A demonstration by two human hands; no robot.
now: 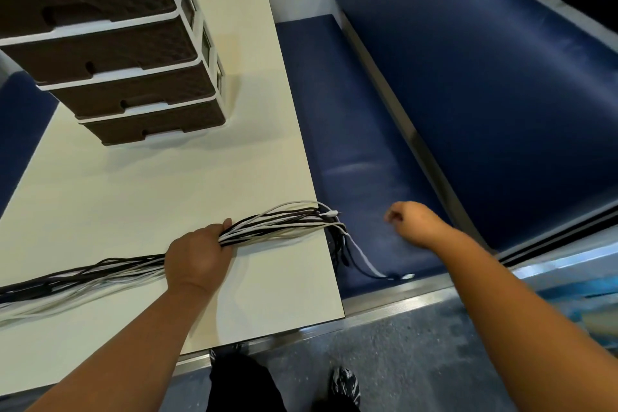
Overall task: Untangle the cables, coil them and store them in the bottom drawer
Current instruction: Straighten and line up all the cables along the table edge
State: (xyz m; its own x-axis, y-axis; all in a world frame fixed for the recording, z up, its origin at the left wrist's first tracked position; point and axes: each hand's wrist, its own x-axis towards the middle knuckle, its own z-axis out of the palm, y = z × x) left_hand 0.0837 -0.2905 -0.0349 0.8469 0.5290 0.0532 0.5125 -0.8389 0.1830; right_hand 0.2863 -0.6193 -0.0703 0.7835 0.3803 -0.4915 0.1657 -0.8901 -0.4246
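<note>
single head view, looking steeply down over table (140,184) edge, close, wide-angle

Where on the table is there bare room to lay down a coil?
The table is bare between the drawer unit and the cables, and along the near edge below the left hand. The cables crowd the strip from the left edge to the right edge, where ends hang toward the bench.
</note>
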